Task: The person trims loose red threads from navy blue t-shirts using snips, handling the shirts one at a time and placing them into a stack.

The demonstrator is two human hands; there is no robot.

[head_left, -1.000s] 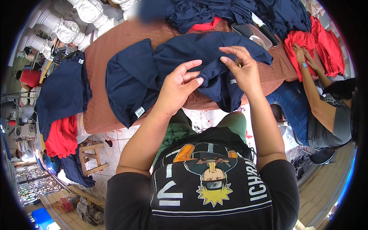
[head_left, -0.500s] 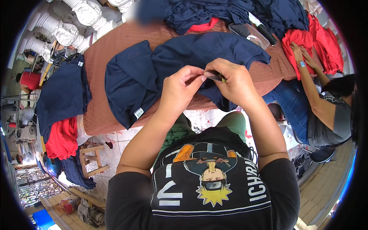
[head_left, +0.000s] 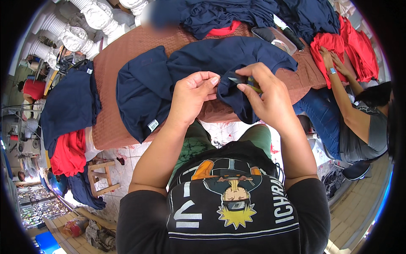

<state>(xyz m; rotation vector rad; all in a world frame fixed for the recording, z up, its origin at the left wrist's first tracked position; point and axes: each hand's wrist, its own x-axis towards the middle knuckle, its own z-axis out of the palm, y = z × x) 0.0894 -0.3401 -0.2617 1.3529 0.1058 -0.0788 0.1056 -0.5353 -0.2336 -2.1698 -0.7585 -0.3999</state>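
Observation:
A navy garment lies spread across the table in front of me, with a white tag at its lower left. My left hand is closed in a pinch at a fold of the garment; its thumb and forefinger meet at the fabric's edge. My right hand grips small thread snips with a bit of yellow on them. Their pointed blades are apart and face my left fingertips, over the raised navy cloth. Most of the snips' body is hidden by my right fingers.
A brown cloth covers the table. Navy garments are piled at the far side, beside a tray. At right a co-worker's hands rest on red fabric. More navy cloth hangs at left, near a wooden stool.
My hands have moved apart: the right one shifted right with the snips, whose blades now show open. The left moved slightly left, still pinching, and the raised cloth between them shows more.

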